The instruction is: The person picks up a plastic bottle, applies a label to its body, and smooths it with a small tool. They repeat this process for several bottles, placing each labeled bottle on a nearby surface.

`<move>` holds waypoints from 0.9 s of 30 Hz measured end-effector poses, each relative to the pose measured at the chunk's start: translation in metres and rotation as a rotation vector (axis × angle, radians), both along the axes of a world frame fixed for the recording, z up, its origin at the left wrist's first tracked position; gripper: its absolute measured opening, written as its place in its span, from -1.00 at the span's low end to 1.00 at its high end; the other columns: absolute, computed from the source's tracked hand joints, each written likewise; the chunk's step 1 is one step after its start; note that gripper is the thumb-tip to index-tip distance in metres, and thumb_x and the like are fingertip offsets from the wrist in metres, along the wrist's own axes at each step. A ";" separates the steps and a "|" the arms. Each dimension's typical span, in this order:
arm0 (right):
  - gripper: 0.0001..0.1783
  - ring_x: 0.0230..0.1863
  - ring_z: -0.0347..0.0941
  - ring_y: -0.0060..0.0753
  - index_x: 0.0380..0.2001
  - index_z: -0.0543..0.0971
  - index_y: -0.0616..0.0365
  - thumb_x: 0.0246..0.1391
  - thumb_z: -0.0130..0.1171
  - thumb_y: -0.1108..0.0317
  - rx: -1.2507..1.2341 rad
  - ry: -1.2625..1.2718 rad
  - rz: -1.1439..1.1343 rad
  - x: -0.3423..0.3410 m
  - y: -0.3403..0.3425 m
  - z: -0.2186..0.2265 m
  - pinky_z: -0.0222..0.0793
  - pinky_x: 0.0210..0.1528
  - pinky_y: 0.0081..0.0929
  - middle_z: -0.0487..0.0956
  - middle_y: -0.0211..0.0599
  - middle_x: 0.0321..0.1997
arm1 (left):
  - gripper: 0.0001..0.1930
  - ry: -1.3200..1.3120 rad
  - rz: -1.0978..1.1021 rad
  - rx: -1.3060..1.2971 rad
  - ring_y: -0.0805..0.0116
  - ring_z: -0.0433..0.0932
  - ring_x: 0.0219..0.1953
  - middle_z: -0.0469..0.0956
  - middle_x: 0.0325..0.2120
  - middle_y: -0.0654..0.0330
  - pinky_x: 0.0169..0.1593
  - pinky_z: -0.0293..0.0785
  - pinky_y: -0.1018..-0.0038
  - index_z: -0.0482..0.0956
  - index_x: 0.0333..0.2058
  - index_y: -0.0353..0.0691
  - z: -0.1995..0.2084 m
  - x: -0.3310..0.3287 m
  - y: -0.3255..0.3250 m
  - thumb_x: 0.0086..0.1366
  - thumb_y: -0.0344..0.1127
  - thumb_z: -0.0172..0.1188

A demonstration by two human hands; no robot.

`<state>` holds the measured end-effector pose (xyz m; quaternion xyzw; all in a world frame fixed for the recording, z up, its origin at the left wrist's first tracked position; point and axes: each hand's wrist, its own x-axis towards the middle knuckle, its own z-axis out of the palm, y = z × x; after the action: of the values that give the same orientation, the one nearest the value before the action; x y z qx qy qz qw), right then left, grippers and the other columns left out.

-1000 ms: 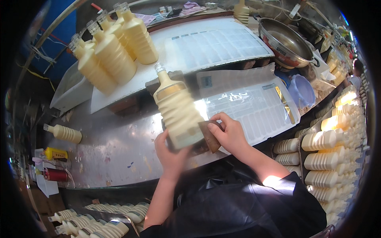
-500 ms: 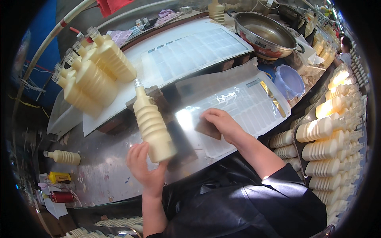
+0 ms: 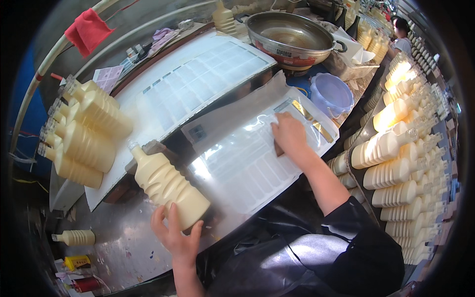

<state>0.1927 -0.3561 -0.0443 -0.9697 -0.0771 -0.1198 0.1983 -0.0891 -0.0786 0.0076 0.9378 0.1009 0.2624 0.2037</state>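
Observation:
My left hand (image 3: 175,232) grips the lower end of a cream plastic bottle (image 3: 170,190), fingers and thumb around its base. The bottle leans with its neck by a dark block (image 3: 154,148), its broad moulded side facing up. My right hand (image 3: 291,136) is closed on a flat brown scraper-like piece (image 3: 278,149), mostly hidden under the fingers. That hand is over the far right part of a sheet of clear film labels (image 3: 247,153) lying on the work surface. Just beyond it, two gold strips (image 3: 323,131) show on the sheet.
Several cream bottles (image 3: 89,138) stand at the left; another bottle (image 3: 78,237) lies near a red thread spool (image 3: 85,284). A white board with a label sheet (image 3: 208,74) slopes behind. A wide metal pan (image 3: 292,39) and purple basin (image 3: 331,94) stand far right. Stacked bottles (image 3: 391,173) line the right.
My right hand has moved away over the label sheet with the brown piece. The bottle in my left hand has turned broad side up. Two gold strips show instead of one. The view has shifted.

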 end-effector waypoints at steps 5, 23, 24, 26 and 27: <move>-0.66 -0.14 0.64 0.08 -0.01 0.53 0.32 0.16 0.06 0.42 -0.150 0.166 0.042 0.038 -0.022 -0.018 0.55 -0.07 -0.03 0.67 0.08 -0.14 | -0.27 -0.030 -0.004 -0.026 -0.15 0.23 0.27 0.23 0.25 -0.10 0.26 0.26 0.02 0.47 0.19 -0.33 -0.016 0.000 0.001 0.14 -0.01 0.43; -0.53 -0.31 0.60 0.06 0.15 0.51 0.20 0.15 0.13 0.36 -0.377 0.272 0.477 -0.092 -0.039 0.021 0.55 -0.25 -0.09 0.55 -0.06 -0.18 | -0.05 -0.126 0.114 -0.273 0.02 0.24 0.35 0.16 0.33 0.00 0.32 0.31 0.16 0.20 0.39 -0.23 -0.042 -0.003 0.008 0.03 -0.36 0.52; -0.50 -0.30 0.61 0.04 0.18 0.48 0.21 0.17 0.14 0.33 -0.430 0.306 0.498 -0.108 -0.040 0.023 0.55 -0.26 -0.10 0.55 -0.05 -0.19 | -0.05 -0.112 0.112 -0.310 0.05 0.24 0.35 0.17 0.32 0.02 0.32 0.32 0.18 0.21 0.39 -0.21 -0.045 -0.004 0.009 0.02 -0.41 0.52; -0.38 -0.27 0.62 0.01 0.25 0.39 0.25 0.13 0.24 0.31 -0.432 0.435 0.449 -0.135 -0.040 0.019 0.55 -0.25 -0.10 0.55 -0.03 -0.19 | -0.05 -0.136 0.097 -0.339 0.13 0.27 0.33 0.19 0.30 0.08 0.27 0.39 0.24 0.25 0.38 -0.18 -0.043 -0.003 0.009 -0.01 -0.49 0.51; -0.33 -0.24 0.62 -0.01 0.26 0.40 0.22 0.10 0.31 0.24 -0.387 0.499 0.438 -0.144 -0.039 0.025 0.56 -0.22 -0.14 0.56 -0.05 -0.09 | -0.05 -0.133 0.089 -0.356 0.13 0.28 0.33 0.19 0.30 0.09 0.26 0.40 0.24 0.26 0.38 -0.18 -0.042 -0.004 0.009 -0.02 -0.49 0.52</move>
<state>0.0483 -0.3950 -0.0192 -0.9491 -0.2533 0.1818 0.0450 -0.0930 -0.0695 -0.0344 0.8621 0.1735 0.3108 0.3607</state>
